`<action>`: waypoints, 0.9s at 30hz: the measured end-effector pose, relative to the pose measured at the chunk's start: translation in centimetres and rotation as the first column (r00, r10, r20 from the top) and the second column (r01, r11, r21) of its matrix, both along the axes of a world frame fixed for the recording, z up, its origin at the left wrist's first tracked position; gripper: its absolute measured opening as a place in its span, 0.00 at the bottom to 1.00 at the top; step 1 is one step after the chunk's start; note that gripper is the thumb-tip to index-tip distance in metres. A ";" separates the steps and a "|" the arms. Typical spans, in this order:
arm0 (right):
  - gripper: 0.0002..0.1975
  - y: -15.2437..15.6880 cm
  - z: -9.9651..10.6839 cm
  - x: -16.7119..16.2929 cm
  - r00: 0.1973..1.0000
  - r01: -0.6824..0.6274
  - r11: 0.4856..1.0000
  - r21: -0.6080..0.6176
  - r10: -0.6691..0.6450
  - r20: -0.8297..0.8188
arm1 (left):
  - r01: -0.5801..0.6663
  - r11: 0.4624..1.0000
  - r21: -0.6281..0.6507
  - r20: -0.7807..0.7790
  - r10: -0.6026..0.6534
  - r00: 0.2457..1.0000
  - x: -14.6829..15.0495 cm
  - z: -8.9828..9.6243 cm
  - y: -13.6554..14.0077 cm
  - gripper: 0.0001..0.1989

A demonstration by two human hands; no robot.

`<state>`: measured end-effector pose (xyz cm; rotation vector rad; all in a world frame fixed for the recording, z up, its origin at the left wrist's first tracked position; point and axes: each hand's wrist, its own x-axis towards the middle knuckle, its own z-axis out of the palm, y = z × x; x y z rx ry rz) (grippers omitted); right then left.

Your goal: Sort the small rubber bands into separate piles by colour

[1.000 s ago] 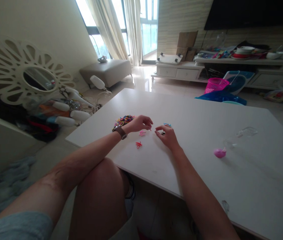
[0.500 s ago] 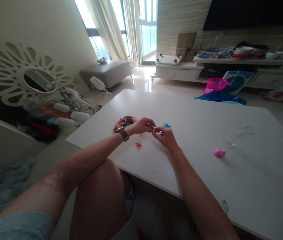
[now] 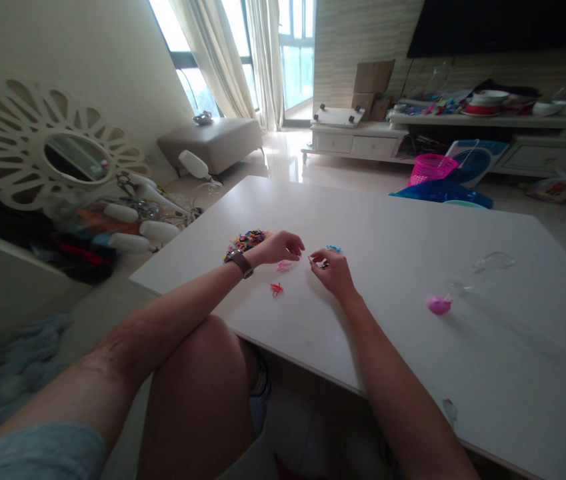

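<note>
Reddish bit point(image 3: 309, 259): seemingly pinched between thumb and finger of right hand point(image 3: 335, 270), above worktop point(image 3: 387, 267) | left hand point(image 3: 281, 247): just apart, fingers curled, hold cannot be told | pile point(image 3: 249, 240): beyond watch point(image 3: 241, 262); pink bits point(image 3: 283, 266), red bits point(image 3: 277, 289) nearer; blue bits point(image 3: 333, 249) beyond right hand | handling: light pinch, one bit at a time, watch clear of pile

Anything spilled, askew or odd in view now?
Behind the white rectangular table, a flat white board lies on the low white cabinet with its black, wheel-like feet facing up, apparently upside down. Nothing on the table looks clearly spilled or damaged.
</note>
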<state>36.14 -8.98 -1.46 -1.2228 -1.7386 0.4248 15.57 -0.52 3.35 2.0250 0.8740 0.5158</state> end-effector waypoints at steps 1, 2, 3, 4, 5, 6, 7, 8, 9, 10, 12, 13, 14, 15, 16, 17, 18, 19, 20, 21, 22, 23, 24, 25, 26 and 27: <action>0.05 0.0 0.0 0.0 1.000 0.001 1.000 -0.002 -0.001 0.003 | -0.013 1.000 0.011 -0.013 0.013 1.000 -0.3 -0.1 0.3 0.13; 0.06 0.0 0.0 0.0 1.000 0.001 1.000 -0.001 -0.001 0.005 | -0.021 0.999 0.025 -0.030 0.022 0.999 -0.6 -0.1 0.5 0.12; 0.06 0.0 0.0 0.1 1.000 0.000 1.000 0.003 0.000 0.006 | -0.023 0.999 0.042 -0.052 0.025 0.998 -0.9 -0.2 0.6 0.12; 0.05 0.0 0.0 0.1 1.000 0.001 1.000 0.008 -0.001 0.006 | -0.020 0.998 0.056 -0.077 0.024 0.997 -1.2 -0.2 0.7 0.12; 0.05 0.0 -0.1 0.1 1.000 0.001 1.000 0.014 -0.001 0.006 | -0.012 0.998 0.066 -0.104 0.018 0.994 -1.4 -0.3 0.7 0.12; 0.05 0.0 -0.1 0.1 1.000 0.001 1.000 0.020 -0.001 0.006 | 0.001 0.997 0.072 -0.131 0.009 0.991 -1.6 -0.3 0.7 0.13; 0.04 0.0 -0.1 0.1 1.000 0.000 1.000 0.026 0.000 0.007 | 0.017 0.997 0.075 -0.160 -0.005 0.987 -1.7 -0.3 0.6 0.13; 0.04 0.0 -0.2 0.1 1.000 -0.001 0.999 0.032 0.001 0.008 | 0.034 0.997 0.076 -0.189 -0.020 0.982 -1.8 -0.3 0.5 0.14; 0.04 0.0 -0.2 0.1 1.000 -0.003 0.999 0.037 0.003 0.009 | 0.047 0.996 0.079 -0.216 -0.029 0.976 -1.8 -0.4 0.4 0.14; 0.04 0.0 -0.2 0.0 1.000 -0.005 0.999 0.040 0.004 0.010 | 0.055 0.995 0.089 -0.239 -0.033 0.970 -1.9 -0.4 0.4 0.14; 0.04 0.1 -0.3 0.0 1.000 -0.005 0.999 0.044 0.005 0.012 | 0.067 0.990 0.127 -0.267 -0.031 0.963 -2.0 -0.4 0.4 0.14; 0.04 0.1 -0.3 0.0 1.000 -0.003 0.999 0.044 0.003 0.012 | 0.074 0.985 0.154 -0.272 -0.029 0.962 -2.0 -0.3 0.4 0.13; 0.04 0.1 -0.4 0.0 1.000 -0.002 0.999 0.044 0.001 0.013 | 0.083 0.980 0.182 -0.276 -0.030 0.961 -2.1 -0.3 0.4 0.11; 0.04 0.2 -0.4 0.0 1.000 0.000 0.999 0.044 -0.001 0.013 | 0.092 0.974 0.206 -0.281 -0.032 0.959 -2.2 -0.2 0.4 0.10; 0.04 0.2 -0.4 0.0 1.000 0.001 0.999 0.044 -0.002 0.015 | 0.100 0.970 0.224 -0.289 -0.032 0.957 -2.3 -0.2 0.4 0.09; 0.04 0.2 -0.5 0.1 1.000 0.001 0.999 0.046 -0.002 0.017 | 0.105 0.967 0.233 -0.300 -0.031 0.953 -2.4 -0.2 0.3 0.10; 0.04 0.2 -0.5 0.1 1.000 0.000 0.999 0.049 -0.001 0.019 | 0.111 0.966 0.232 -0.313 -0.034 0.949 -2.5 -0.2 0.3 0.13; 0.04 0.2 -0.6 0.1 1.000 -0.001 0.999 0.053 0.000 0.021 | 0.120 0.968 0.220 -0.327 -0.042 0.944 -2.6 -0.3 0.4 0.16; 0.04 0.2 -0.6 0.1 1.000 -0.003 0.998 0.057 0.001 0.023 | 0.127 0.971 0.203 -0.337 -0.052 0.940 -2.7 -0.4 0.4 0.20; 0.04 0.2 -0.7 0.2 1.000 -0.004 0.998 0.059 0.003 0.024 | 0.132 0.974 0.182 -0.344 -0.063 0.937 -2.7 -0.6 0.4 0.22; 0.04 0.2 -0.7 0.2 1.000 -0.006 0.998 0.059 0.004 0.025 | 0.138 0.978 0.157 -0.350 -0.075 0.934 -2.8 -0.8 0.5 0.23; 0.04 0.2 -0.7 0.2 1.000 -0.008 0.998 0.057 0.007 0.027 | 0.139 0.981 0.132 -0.356 -0.084 0.931 -2.8 -1.1 0.6 0.23; 0.05 0.2 -0.8 0.2 1.000 -0.012 0.999 0.053 0.010 0.030 | 0.137 0.985 0.110 -0.362 -0.088 0.928 -2.8 -1.3 0.8 0.22; 0.05 0.2 -0.8 0.2 0.999 -0.015 0.999 0.047 0.013 0.032 | 0.136 0.987 0.091 -0.368 -0.094 0.925 -2.8 -1.4 0.9 0.20; 0.05 0.2 -0.7 0.3 0.999 -0.018 0.999 0.040 0.016 0.034 | 0.137 0.988 0.077 -0.373 -0.099 0.923 -2.8 -1.6 1.0 0.19; 0.05 0.2 -0.7 0.3 0.999 -0.020 0.999 0.032 0.018 0.034 | 0.138 0.988 0.067 -0.375 -0.103 0.921 -2.8 -1.7 1.1 0.18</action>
